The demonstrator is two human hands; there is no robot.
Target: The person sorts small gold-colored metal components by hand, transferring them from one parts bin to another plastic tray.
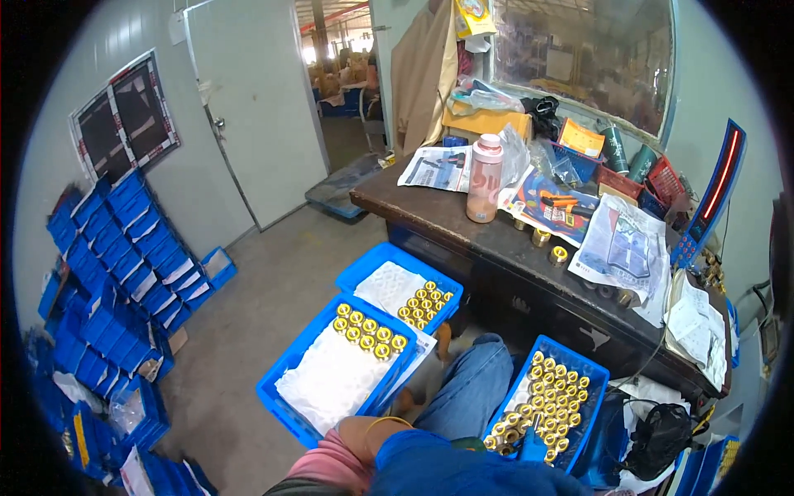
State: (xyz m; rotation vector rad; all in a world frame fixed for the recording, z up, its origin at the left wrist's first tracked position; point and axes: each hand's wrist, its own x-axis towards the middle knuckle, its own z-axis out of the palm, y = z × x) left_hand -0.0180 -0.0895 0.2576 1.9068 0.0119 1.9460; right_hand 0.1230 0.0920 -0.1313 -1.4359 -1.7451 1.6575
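Honestly can't see your fingers at all here. Both arms only just poke in at the bottom edge, your left forearm [364,434] with the yellow band and your right blue sleeve [438,471], so I can't say whether your fingers are apart, together or clamped on anything.

Closest to where your right fingers ought to be is the blue crate by your right knee [597,388]. It's packed with brass fittings [554,397] in rows, nearly wall to wall. There's a small blue thing [533,445] at its near end, maybe a tool, too blurry to call.

Out past your left fingers sits the paper-lined crate [277,388] with only two rows of fittings [368,332] along its far edge; the rest is bare white paper. Beyond that one, the second lined crate [364,269] has a small cluster [426,302] in its right corner.

So by my read: early days, a little laid out and plenty still sitting in the full crate. A couple of loose fittings [550,246] are on the desk [430,217], well away from either hand.
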